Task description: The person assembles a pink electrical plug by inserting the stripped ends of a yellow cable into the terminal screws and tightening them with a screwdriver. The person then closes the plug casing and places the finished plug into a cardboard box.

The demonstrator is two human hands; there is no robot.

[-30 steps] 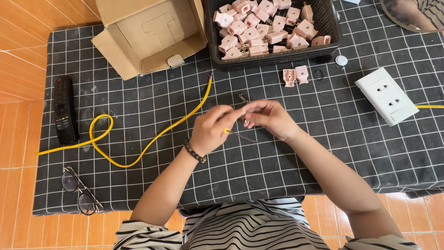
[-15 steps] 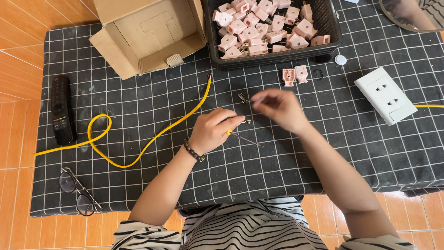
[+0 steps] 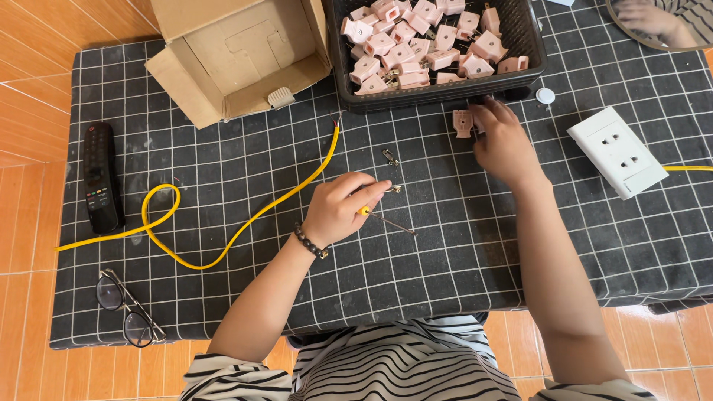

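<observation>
Left hand: your left hand (image 3: 343, 210) is clenched around a screwdriver (image 3: 386, 220), its shaft pointing right over the cloth (image 3: 223, 297).
Right hand: your right hand (image 3: 501, 141) reaches to a pink plug (image 3: 463, 123) just below the basket (image 3: 531, 44); its fingers touch the plug, but you cannot tell if they grip it.
Cable: the yellow cable (image 3: 245, 223) loops left of your left hand.
Around: box (image 3: 238, 52), remote (image 3: 99, 177), glasses (image 3: 128, 310), white socket (image 3: 617, 151).

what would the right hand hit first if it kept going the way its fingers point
Probably the small pink plug part at the fingertips of the right hand, then the black basket wall just beyond; depth is hard to judge from above.
</observation>
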